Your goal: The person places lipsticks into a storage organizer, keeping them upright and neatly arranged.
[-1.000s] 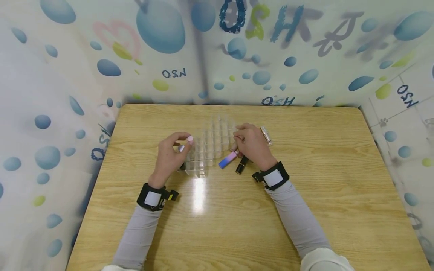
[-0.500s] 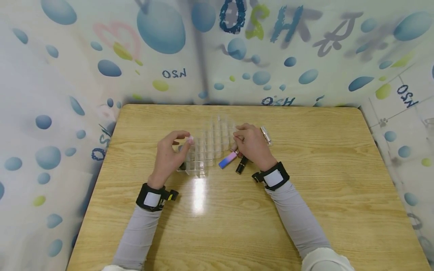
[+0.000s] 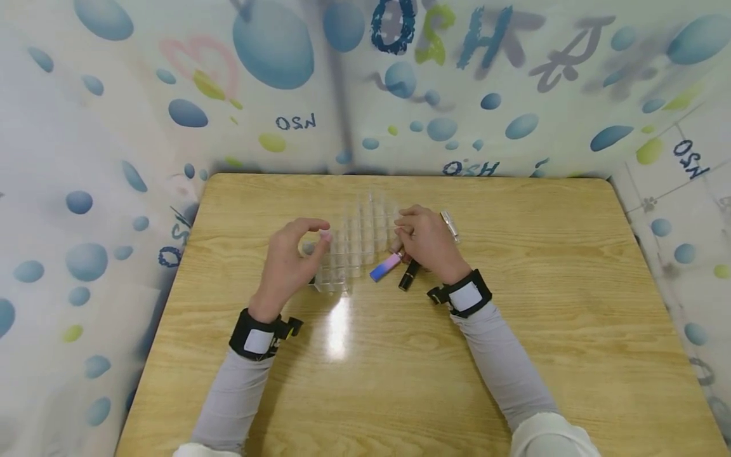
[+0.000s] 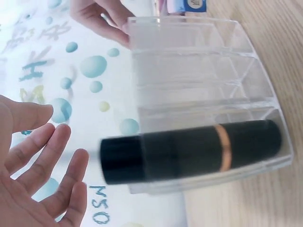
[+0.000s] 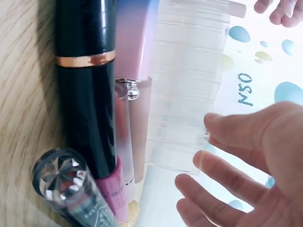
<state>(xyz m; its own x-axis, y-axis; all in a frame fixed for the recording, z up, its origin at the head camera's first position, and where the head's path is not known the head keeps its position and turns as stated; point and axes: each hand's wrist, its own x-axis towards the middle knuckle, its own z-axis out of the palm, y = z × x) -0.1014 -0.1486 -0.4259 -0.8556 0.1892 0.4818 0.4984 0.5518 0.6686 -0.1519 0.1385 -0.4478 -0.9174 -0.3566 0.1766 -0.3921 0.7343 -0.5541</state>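
Grey sleeves (image 3: 231,403), two, nearest the viewer, on a wood-grain table (image 3: 388,381). Black wrist straps (image 3: 257,336), one per wrist, each with a white patch.

Black tube with copper band (image 3: 408,277), lying on the table below the right hand. Blue-to-pink tube (image 3: 386,266), lying beside it, nearer the organizer. Magenta piece (image 5: 113,189) and beige-pink tube (image 5: 140,137), close against these two in the right wrist view.

Standing black tube (image 4: 184,153), copper-ringed, in an end compartment of the organizer, its top above the rim.

Left hand (image 3: 288,263), at the organizer's near-left end: fingers loosely bent, thumb and forefinger parted — either side of a pale pink end in the head view. Pale pink tube (image 5: 237,9), projecting from the organizer just beside those fingertips; contact cannot be told.

Clear organizer (image 3: 356,247), many compartments, set slantwise from near left to far right, between the hands.

Right hand (image 3: 428,244), at the organizer's right side: fingers extended and a little spread, thumb and fingertips at its upper edge — whether they clasp the wall cannot be told.

Silvery tube (image 3: 449,226), lying just beyond the right hand.

Backdrop (image 3: 365,95), white with blue and green spots and lettering, behind the table.
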